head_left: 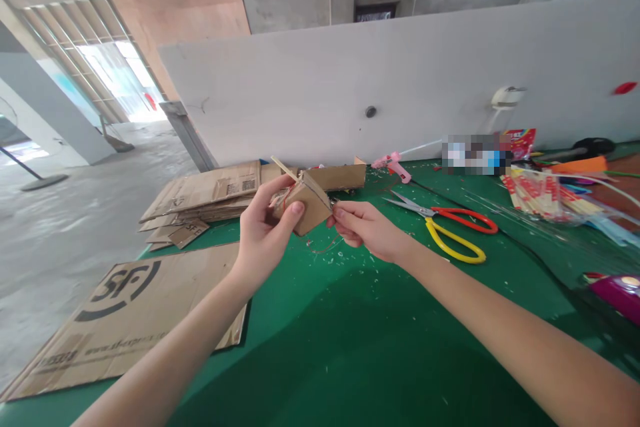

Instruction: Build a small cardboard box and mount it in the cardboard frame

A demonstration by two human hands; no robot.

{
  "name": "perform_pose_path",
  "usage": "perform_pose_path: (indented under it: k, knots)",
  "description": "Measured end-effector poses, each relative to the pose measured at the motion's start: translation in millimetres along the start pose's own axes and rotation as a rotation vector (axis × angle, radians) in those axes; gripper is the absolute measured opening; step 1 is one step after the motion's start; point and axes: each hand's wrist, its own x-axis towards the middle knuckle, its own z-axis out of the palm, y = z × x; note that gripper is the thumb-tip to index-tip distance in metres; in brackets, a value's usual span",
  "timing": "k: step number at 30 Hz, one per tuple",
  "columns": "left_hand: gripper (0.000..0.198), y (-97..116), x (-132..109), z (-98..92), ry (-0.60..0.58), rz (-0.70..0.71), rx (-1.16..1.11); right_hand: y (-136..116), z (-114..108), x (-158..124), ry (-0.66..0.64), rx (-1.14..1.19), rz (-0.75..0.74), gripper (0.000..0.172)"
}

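Note:
My left hand [267,223] is wrapped round a small cardboard box [313,203], its thumb pressed on the near face. A thin wooden stick [284,168] juts from the box at the upper left. At the box's right side, my right hand [363,227] pinches something small, mostly hidden by the fingertips. Thin reddish wire [320,251] hangs in a loop below the box. Scissors [433,213] with one red and one yellow handle lie spread on the green table [350,340], right of my right hand. Behind them stands a pink glue gun [395,165].
Stacked cardboard [210,190] lies at the back left, and a large flat cardboard sheet [120,320] nearer me. A bag of wooden sticks [540,193] sits at the right, with a purple object [617,297] at the right edge. A grey-white panel [310,93] borders the table's back.

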Motion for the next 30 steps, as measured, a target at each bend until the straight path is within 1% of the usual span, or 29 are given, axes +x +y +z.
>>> perform_pose_path:
  k: [4,6,7,10,11,14,16,18,20,21,22,23,25,28,30]
  knots:
    - [0.042,-14.4,1.1,1.4,0.116,-0.107,-0.054,13.2,7.3,1.9,0.192,-0.434,-0.137,0.025]
    - [0.045,-18.3,1.1,1.5,0.162,-0.130,-0.069,16.8,10.0,2.0,0.238,-0.528,-0.164,0.025]
    - [0.045,-18.4,0.2,1.9,0.156,-0.139,-0.057,17.4,11.0,2.1,0.249,-0.542,-0.171,0.026]
    - [0.044,-12.2,-5.2,4.8,0.039,-0.161,0.044,15.4,11.6,2.8,0.242,-0.489,-0.182,0.026]
    - [0.043,-9.2,-7.2,6.1,-0.007,-0.162,0.081,14.0,10.6,3.1,0.210,-0.438,-0.172,0.027]
    - [0.044,-1.5,-10.1,8.7,-0.057,-0.163,0.084,10.9,2.6,3.4,0.049,-0.201,-0.076,0.028]
    - [0.048,2.3,-8.7,7.9,-0.104,-0.201,-0.022,11.0,-5.9,2.1,-0.057,0.013,0.017,0.028]
    - [0.056,6.6,-6.3,5.4,-0.198,-0.266,-0.174,13.2,-14.7,-0.5,-0.164,0.207,0.109,0.028]
    - [0.062,12.5,-4.8,2.6,-0.315,-0.347,-0.278,16.8,-21.1,-3.0,-0.277,0.326,0.184,0.026]
    - [0.063,15.7,-4.6,1.5,-0.359,-0.387,-0.297,18.7,-22.9,-3.8,-0.312,0.355,0.202,0.026]
    - [0.063,18.8,-4.6,0.7,-0.384,-0.419,-0.297,20.2,-23.4,-4.1,-0.321,0.367,0.199,0.025]
    - [0.061,21.6,-4.8,0.2,-0.382,-0.437,-0.289,21.2,-22.8,-3.7,-0.299,0.364,0.178,0.023]
    - [0.058,25.2,-5.1,0.0,-0.318,-0.427,-0.283,21.1,-18.6,-1.6,-0.184,0.287,0.089,0.023]
    - [0.056,25.9,-5.2,-0.1,-0.205,-0.348,-0.293,15.7,-9.4,2.3,0.029,-0.017,-0.073,0.023]
    - [0.052,25.6,-5.5,-0.5,-0.183,-0.280,-0.284,10.5,-4.6,3.2,0.094,-0.197,-0.136,0.025]
